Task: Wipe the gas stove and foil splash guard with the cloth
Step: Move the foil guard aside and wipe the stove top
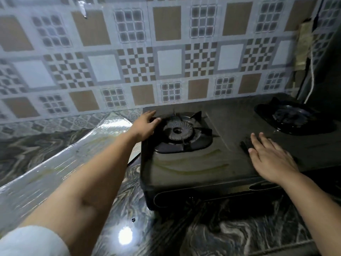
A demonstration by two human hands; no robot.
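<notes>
A black two-burner gas stove [184, 174] stands on the counter, with greenish smears across its top. My left hand [145, 126] reaches over the left burner grate [184, 133], its fingers curled on the grate's left edge. My right hand [271, 157] lies flat on the stove top between the burners, fingers spread. It presses on a dark cloth [245, 145], only a corner of which shows beside the fingers. The shiny foil splash guard [55, 163] lies tilted on the counter left of the stove, under my left forearm.
The right burner [289, 117] sits at the far right of the stove. A patterned tile wall [166, 61] rises right behind the stove. A white cable [312, 76] hangs at the right beside a dark surface. The marble counter [203, 237] runs along the front.
</notes>
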